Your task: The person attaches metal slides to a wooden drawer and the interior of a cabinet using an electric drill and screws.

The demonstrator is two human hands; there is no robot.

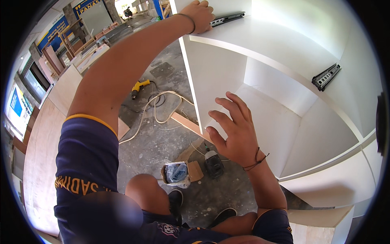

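My left hand point(199, 17) reaches far forward to the front edge of a white cabinet point(217, 44). Its fingers are curled around the near end of a black metal drawer slide point(229, 18), which runs back along the cabinet's left side; part of that end is hidden by the hand. My right hand point(235, 128) is raised in front of the lower compartment, fingers spread and bent, holding nothing. A second drawer slide point(326, 77) sits at the right side of the upper compartment, apart from both hands.
On the concrete floor are a yellow power drill point(140, 88), a looped pale cable point(178, 97), a wooden strip point(189, 125), a dark power tool point(213, 164) and an open cardboard box point(195, 171) with blue plastic inside. Wooden panels point(44, 150) stand along the left.
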